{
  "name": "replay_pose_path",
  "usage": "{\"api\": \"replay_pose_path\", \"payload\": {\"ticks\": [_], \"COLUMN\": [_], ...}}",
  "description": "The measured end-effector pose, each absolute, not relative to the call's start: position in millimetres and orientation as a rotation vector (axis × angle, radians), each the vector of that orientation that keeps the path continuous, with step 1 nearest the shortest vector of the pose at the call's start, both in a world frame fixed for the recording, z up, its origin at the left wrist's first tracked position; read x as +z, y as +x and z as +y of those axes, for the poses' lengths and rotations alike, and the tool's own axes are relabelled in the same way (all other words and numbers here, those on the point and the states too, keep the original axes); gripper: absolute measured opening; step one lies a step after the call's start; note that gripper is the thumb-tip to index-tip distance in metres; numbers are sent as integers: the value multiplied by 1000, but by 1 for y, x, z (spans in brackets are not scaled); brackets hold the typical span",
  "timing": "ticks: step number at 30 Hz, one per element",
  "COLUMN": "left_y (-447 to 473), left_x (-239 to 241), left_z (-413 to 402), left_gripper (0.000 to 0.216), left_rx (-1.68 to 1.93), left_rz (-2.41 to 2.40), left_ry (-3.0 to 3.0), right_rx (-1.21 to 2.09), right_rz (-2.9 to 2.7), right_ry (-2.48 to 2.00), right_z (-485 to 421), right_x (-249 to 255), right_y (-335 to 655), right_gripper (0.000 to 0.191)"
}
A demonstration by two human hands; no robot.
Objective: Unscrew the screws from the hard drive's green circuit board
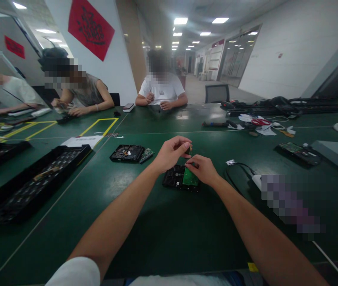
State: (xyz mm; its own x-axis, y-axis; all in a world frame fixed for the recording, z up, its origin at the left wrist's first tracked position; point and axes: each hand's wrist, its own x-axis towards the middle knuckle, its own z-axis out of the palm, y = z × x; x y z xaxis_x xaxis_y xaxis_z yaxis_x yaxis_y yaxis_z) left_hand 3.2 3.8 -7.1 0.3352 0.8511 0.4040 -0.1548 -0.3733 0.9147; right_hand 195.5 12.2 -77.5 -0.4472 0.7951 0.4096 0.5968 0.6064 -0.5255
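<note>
A black hard drive [175, 177] lies on the green table [163, 230] in front of me, with a green circuit board [190, 178] on its right part. My left hand [170, 153] hovers just above it, fingers pinched on a small dark part I cannot make out. My right hand [203, 169] rests over the board's upper edge, fingers curled and pinched toward the same small part. Both hands nearly touch each other.
A second opened drive [127, 153] with a loose board [146, 155] lies to the left. Long black trays [34, 180] run along the left side. A black cable [237, 171], another drive [298, 153] and scissors [259, 122] are at right. Three people sit across the table.
</note>
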Motion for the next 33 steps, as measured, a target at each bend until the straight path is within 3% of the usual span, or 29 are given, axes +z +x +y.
{"api": "replay_pose_path", "payload": {"ticks": [26, 33], "left_y": [0, -1], "left_x": [-5, -7], "left_z": [3, 4], "left_gripper": [36, 31], "left_rx": [1181, 1321], "left_rz": [695, 874], "left_ry": [1826, 2040], "right_rx": [385, 350], "right_rz": [-2235, -2261], "right_ry": [-1091, -1063], "right_z": [12, 11], "right_x": [-75, -75], "right_y": [194, 195], "right_gripper": [19, 19]}}
